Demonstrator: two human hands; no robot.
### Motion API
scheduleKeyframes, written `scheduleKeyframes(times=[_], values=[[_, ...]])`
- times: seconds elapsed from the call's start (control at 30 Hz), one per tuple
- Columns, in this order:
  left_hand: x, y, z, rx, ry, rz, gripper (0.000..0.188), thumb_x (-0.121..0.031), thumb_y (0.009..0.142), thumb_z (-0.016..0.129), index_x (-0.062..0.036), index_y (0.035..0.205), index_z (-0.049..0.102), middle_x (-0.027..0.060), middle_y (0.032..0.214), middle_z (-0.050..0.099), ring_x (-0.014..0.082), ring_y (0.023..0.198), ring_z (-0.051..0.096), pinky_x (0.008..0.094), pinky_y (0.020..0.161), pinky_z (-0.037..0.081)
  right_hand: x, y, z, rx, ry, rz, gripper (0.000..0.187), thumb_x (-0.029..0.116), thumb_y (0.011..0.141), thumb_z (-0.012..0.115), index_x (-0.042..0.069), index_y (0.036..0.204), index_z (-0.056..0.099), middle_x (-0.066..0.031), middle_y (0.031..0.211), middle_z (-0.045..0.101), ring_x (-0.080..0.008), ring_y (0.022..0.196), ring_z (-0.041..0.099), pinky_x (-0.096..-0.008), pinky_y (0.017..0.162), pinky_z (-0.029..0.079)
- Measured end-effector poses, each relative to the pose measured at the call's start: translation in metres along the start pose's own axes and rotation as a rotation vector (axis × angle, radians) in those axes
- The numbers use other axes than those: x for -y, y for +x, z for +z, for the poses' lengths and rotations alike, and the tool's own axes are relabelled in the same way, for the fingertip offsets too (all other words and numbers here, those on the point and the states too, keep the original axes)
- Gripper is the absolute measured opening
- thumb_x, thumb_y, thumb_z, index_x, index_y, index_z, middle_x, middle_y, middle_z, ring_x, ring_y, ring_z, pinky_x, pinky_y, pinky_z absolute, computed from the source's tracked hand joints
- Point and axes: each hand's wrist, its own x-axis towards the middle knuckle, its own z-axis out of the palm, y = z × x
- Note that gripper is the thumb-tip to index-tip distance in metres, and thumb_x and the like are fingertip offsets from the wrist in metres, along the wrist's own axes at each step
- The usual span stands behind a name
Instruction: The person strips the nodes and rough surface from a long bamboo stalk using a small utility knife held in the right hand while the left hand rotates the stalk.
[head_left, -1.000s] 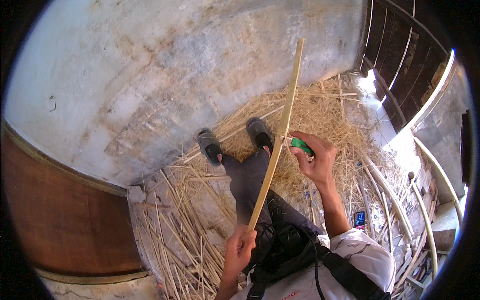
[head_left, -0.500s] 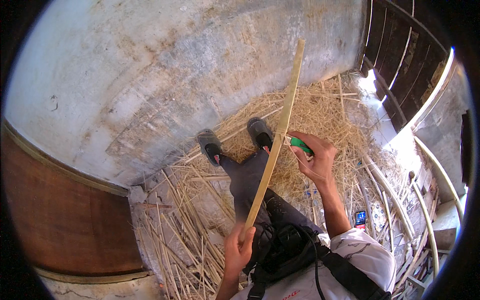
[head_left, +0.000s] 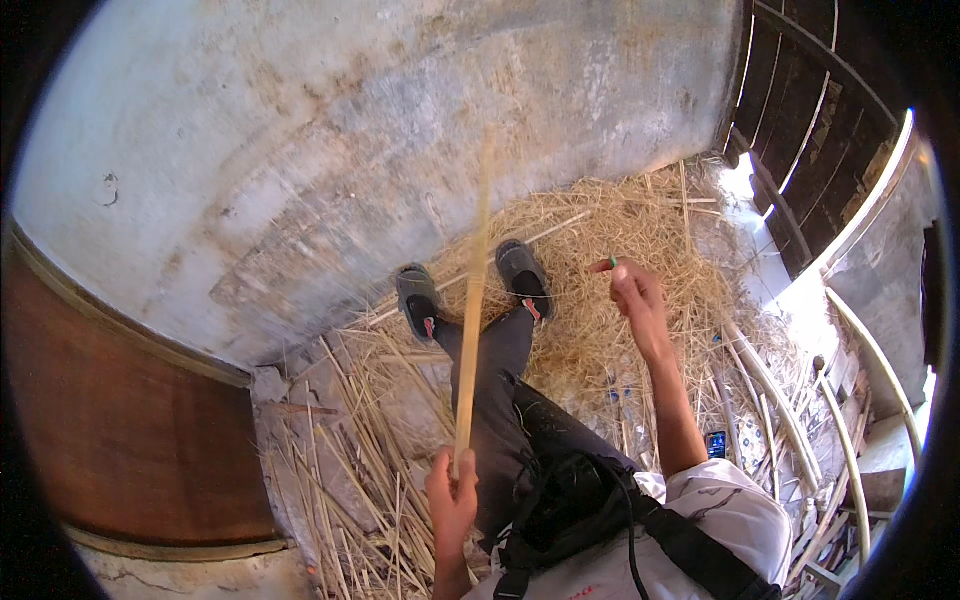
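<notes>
My left hand grips a long, flat, pale yellow wooden strip near its lower end, thumb and fingers pressed together around it. The strip stands off the floor, running away from me past my dark trousers and between my two dark grey closed shoes, its blurred far end showing against the stained, whitish wall. My right hand is well apart from the strip, its fingers curled around a small bright green object; only a sliver of green shows, and I cannot tell how my hidden fingers sit on it. Below that hand, a heap of dry, straw-coloured shavings spreads along the floor's edge by the wall, toward the corner beside the dark plank partition. Thin, pale, split sticks lie toward the floor's left edge, near a brown panel. On my right, a black phone with a lit screen lies near a thick, pale pole.
</notes>
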Motion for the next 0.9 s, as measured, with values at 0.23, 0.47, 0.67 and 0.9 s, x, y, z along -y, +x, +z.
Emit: scheduleKeyframes(times=[0.23,0.47,0.67,0.9], values=[[0.004,0.013,0.003,0.031,-0.128,0.003,0.024,-0.025,0.109,0.064,-0.0034,0.1,0.062,-0.0026,0.068,0.053,0.003,0.061,0.047,0.024,0.054,0.035,0.015,-0.015,0.042,-0.02,-0.026,-0.017,0.05,0.018,0.094,0.08,0.008,0.14,0.064,-0.0011,0.093,0.067,-0.0106,0.088,0.062,-0.0289,0.08,0.052],[-0.001,0.02,0.013,0.077,-0.066,0.031,0.021,-0.023,0.108,0.065,-0.0042,0.099,0.064,-0.003,0.068,0.055,0.0029,0.06,0.048,0.0242,0.052,0.035,0.028,-0.003,0.055,0.018,-0.151,-0.134,0.04,0.012,0.092,0.083,0.006,0.13,0.071,-0.0039,0.111,0.077,-0.0086,0.094,0.067,-0.0263,0.077,0.052],[0.003,0.021,0.021,0.231,-0.176,-0.125,0.022,-0.024,0.109,0.063,-0.0045,0.098,0.062,-0.0025,0.068,0.054,0.0033,0.058,0.047,0.0258,0.052,0.034,-0.018,0.011,0.067,0.061,0.132,0.023,0.024,0.014,0.095,0.081,0.004,0.116,0.077,-0.0017,0.097,0.076,-0.0045,0.08,0.062,-0.0238,0.069,0.048],[0.007,0.027,0.023,0.374,-0.189,-0.113,0.025,-0.025,0.11,0.061,-0.0038,0.098,0.062,-0.0017,0.067,0.053,0.0059,0.058,0.047,0.0278,0.053,0.036,-0.004,0.009,0.065,-0.039,0.176,-0.177,0.013,0.01,0.096,0.077,0.0,0.104,0.074,-0.0064,0.101,0.075,-0.0088,0.081,0.064,-0.0263,0.068,0.049]])
